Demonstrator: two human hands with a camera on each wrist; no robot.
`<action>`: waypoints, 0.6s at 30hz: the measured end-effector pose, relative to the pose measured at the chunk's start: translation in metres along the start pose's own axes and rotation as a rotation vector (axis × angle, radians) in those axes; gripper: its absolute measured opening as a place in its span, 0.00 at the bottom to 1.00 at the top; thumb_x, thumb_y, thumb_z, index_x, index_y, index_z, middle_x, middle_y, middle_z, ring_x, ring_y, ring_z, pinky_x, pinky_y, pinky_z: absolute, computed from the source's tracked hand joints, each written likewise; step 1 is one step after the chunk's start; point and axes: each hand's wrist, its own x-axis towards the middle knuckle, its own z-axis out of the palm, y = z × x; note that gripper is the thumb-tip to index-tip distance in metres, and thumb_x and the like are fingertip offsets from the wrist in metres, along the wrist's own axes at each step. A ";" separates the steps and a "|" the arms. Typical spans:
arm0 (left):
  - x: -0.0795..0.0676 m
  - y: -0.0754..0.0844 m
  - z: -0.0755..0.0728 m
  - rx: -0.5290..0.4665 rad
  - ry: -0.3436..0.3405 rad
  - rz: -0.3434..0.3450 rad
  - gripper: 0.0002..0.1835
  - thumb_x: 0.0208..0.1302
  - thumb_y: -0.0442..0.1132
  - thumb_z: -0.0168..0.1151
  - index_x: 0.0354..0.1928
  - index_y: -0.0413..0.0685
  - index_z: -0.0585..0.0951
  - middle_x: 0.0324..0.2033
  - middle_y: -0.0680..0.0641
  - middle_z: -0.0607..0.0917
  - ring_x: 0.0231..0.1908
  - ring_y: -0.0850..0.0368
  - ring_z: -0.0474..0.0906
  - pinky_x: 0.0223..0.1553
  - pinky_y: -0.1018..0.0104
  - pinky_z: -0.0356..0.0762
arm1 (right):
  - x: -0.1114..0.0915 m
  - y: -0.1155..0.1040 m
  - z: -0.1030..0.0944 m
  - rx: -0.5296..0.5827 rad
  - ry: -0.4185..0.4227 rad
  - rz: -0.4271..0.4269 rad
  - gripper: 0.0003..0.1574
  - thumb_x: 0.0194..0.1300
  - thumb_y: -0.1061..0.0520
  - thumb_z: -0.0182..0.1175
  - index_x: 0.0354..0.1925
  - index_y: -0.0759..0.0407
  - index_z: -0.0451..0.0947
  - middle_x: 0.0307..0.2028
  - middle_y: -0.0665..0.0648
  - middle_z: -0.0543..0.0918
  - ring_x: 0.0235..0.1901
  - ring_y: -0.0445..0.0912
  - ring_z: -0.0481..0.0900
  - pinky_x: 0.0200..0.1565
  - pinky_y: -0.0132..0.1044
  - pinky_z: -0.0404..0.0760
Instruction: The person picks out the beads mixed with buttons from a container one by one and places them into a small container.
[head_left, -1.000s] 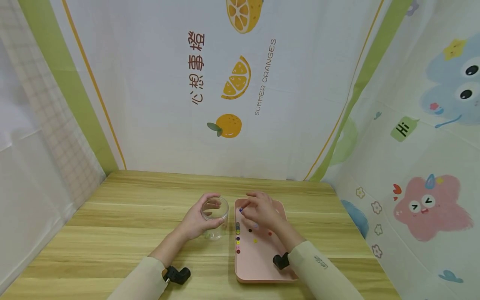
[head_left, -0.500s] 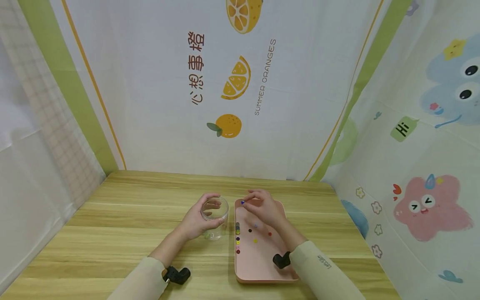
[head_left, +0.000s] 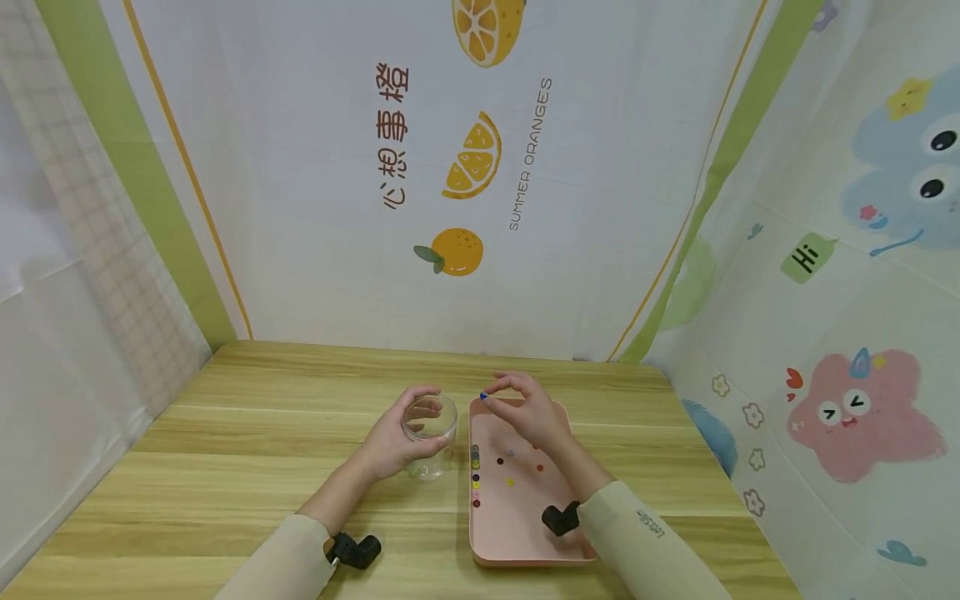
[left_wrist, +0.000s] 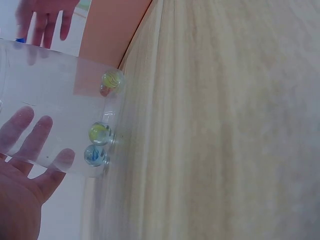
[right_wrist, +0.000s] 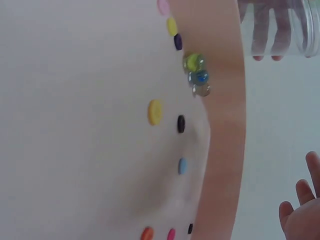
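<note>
My left hand [head_left: 392,440] grips a clear jar [head_left: 431,463] on the table, fingers around its far side and thumb on the near side. Several glass marbles [left_wrist: 99,133], with yellow and blue swirls, lie at the jar's bottom in the left wrist view. Between thumb and forefinger, my right hand [head_left: 531,415] pinches a small blue piece [head_left: 483,397], too small to make out its kind. That hand is above the far left corner of a pink tray [head_left: 525,537], right of the jar, its other fingers loosely bent.
Inside the tray are scattered coloured discs like buttons, among them a yellow disc [right_wrist: 155,112], a black disc [right_wrist: 181,124] and a light blue disc [right_wrist: 182,166]. Glass marbles [right_wrist: 194,62] sit along its left wall. The wooden table [head_left: 285,433] meets printed curtains at the back.
The right hand has risen out of the tray and moved toward its far left corner, carrying the blue piece. The left hand and jar have stayed put.
</note>
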 end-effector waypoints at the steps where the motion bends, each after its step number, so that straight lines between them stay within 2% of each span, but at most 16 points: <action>1: 0.000 0.000 0.000 -0.001 0.000 -0.003 0.40 0.67 0.35 0.78 0.77 0.53 0.69 0.69 0.28 0.75 0.72 0.25 0.73 0.54 0.61 0.89 | 0.000 -0.002 0.000 0.007 -0.002 -0.001 0.09 0.76 0.54 0.71 0.52 0.52 0.89 0.77 0.61 0.73 0.80 0.62 0.67 0.69 0.59 0.83; 7: 0.000 0.001 -0.001 -0.008 -0.007 -0.009 0.41 0.67 0.35 0.79 0.77 0.55 0.69 0.70 0.27 0.75 0.72 0.25 0.73 0.55 0.60 0.89 | 0.002 -0.011 0.003 0.034 -0.013 -0.023 0.11 0.76 0.55 0.71 0.53 0.53 0.89 0.77 0.60 0.73 0.79 0.61 0.68 0.68 0.57 0.85; 14: 0.000 0.001 -0.001 0.029 -0.005 -0.012 0.41 0.68 0.39 0.79 0.78 0.58 0.69 0.70 0.29 0.76 0.71 0.28 0.75 0.58 0.48 0.88 | 0.004 -0.026 0.009 0.032 -0.022 -0.026 0.09 0.76 0.55 0.71 0.52 0.54 0.89 0.78 0.61 0.72 0.79 0.63 0.67 0.66 0.57 0.86; 18: 0.000 0.002 -0.001 0.028 -0.009 -0.014 0.40 0.68 0.38 0.79 0.78 0.59 0.69 0.70 0.29 0.75 0.72 0.28 0.75 0.57 0.50 0.89 | 0.006 -0.033 0.013 0.024 -0.026 -0.044 0.09 0.75 0.56 0.71 0.51 0.55 0.89 0.77 0.63 0.72 0.79 0.62 0.65 0.64 0.56 0.87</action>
